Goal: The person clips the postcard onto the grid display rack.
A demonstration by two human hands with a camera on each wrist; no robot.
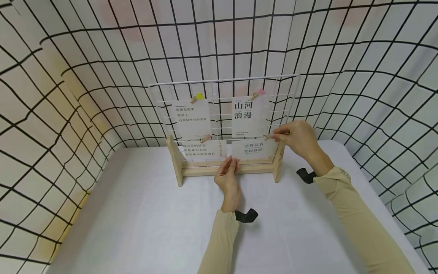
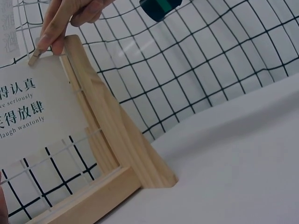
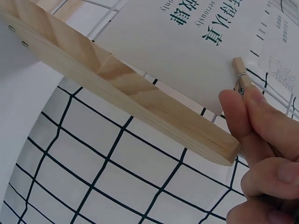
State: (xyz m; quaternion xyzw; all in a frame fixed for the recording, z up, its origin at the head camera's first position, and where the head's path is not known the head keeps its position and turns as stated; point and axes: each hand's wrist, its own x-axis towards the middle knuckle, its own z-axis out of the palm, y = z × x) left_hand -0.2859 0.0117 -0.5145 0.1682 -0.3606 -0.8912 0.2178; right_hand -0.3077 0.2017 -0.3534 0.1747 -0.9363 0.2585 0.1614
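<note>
A white wire grid (image 1: 219, 88) stands in a wooden stand (image 1: 219, 169) on a white table (image 1: 137, 213). My right hand (image 1: 273, 135) pinches a small wooden clothespin (image 1: 268, 136) at the top right corner of the lower right card (image 1: 249, 149). The right wrist view shows the thumb and forefinger (image 3: 236, 116) squeezing that clothespin (image 3: 242, 77) on the card (image 3: 187, 46), beside the stand's upright post (image 3: 117, 88). My left hand (image 1: 234, 161) holds the same card's lower left corner with its fingertips. In the left wrist view the right hand's fingers (image 2: 51, 37) grip the clothespin (image 2: 35, 57).
Three more cards hang on the grid: upper left (image 1: 191, 118), upper right (image 1: 247, 116), lower left (image 1: 200, 149). A yellow clip (image 1: 197, 97) and a pink clip (image 1: 259, 93) hold the upper ones. A black-checked white cloth (image 1: 68, 95) surrounds the table.
</note>
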